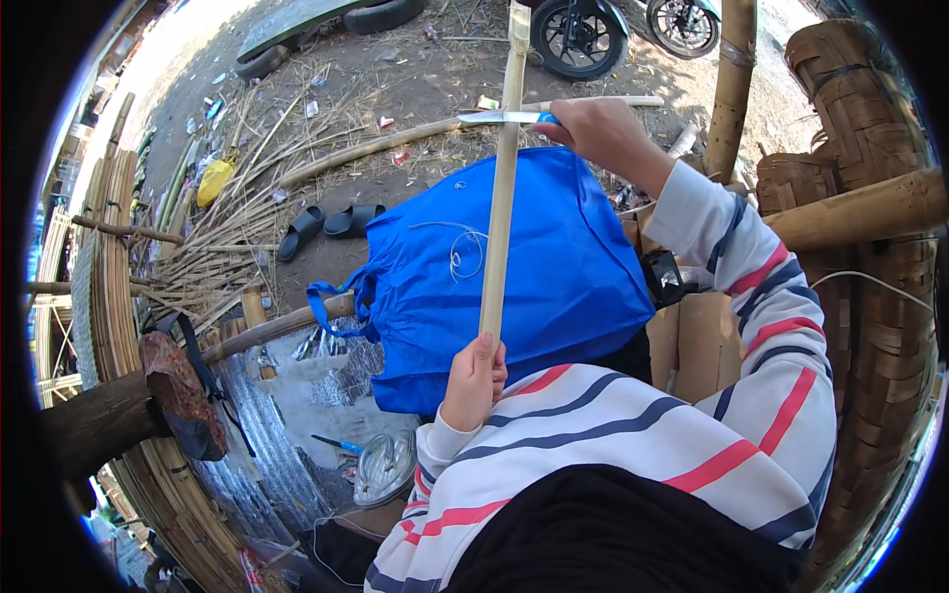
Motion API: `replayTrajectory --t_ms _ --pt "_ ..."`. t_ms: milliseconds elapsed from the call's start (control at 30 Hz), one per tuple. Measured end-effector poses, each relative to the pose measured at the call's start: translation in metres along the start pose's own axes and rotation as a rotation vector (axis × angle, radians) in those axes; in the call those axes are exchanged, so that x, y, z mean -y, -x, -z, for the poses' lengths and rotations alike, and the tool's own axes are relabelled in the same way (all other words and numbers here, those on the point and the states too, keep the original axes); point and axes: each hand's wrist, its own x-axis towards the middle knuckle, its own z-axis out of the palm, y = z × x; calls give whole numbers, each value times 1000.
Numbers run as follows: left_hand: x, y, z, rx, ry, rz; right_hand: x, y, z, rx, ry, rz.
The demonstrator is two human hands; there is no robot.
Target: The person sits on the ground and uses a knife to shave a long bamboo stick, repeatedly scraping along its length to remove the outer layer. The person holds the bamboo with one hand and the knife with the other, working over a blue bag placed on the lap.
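Observation:
A long split bamboo strip (501, 217) stands away from me over my lap. My left hand (474, 379) is closed around its near end, thumb on top. My right hand (605, 136) grips the blue handle of a knife (484, 117), arm stretched out. The blade lies across the bamboo toward its far end and appears to touch it. Beneath the strip a blue cloth bag (583, 257) is spread over my lap, with a thin curled shaving (465, 252) on it.
Bamboo slats (222, 227) and a long pole (395, 143) litter the ground ahead. Dark sandals (301, 232) lie left of the bag. A bamboo post (730, 99) and woven bamboo rolls (870, 395) stand at right. Near my left lie a blue-handled tool (346, 447) and a clear coiled bundle (386, 465).

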Motion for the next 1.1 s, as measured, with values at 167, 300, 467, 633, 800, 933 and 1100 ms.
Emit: replayTrajectory --t_ms 167,300,467,633,800,933,1100 --pt "0 -5 10 -108 -29 -29 55 3 -1 111 -108 89" --pt "0 -1 0 -13 -39 -10 -6 -14 -3 -113 85 -4" --pt "-1 -9 2 7 -29 -11 32 -22 0 -9 21 100" --pt "1 -5 -1 16 -69 -15 -27 -30 3 -106 180 -124" --pt "-1 -3 2 37 -36 11 -9 -13 4 -20 76 -35" --pt "-4 -8 3 -28 -45 -6 -12 -15 6 -6 25 -17" --pt "-4 -5 1 48 -50 15 -45 -22 -1 -72 196 -281"
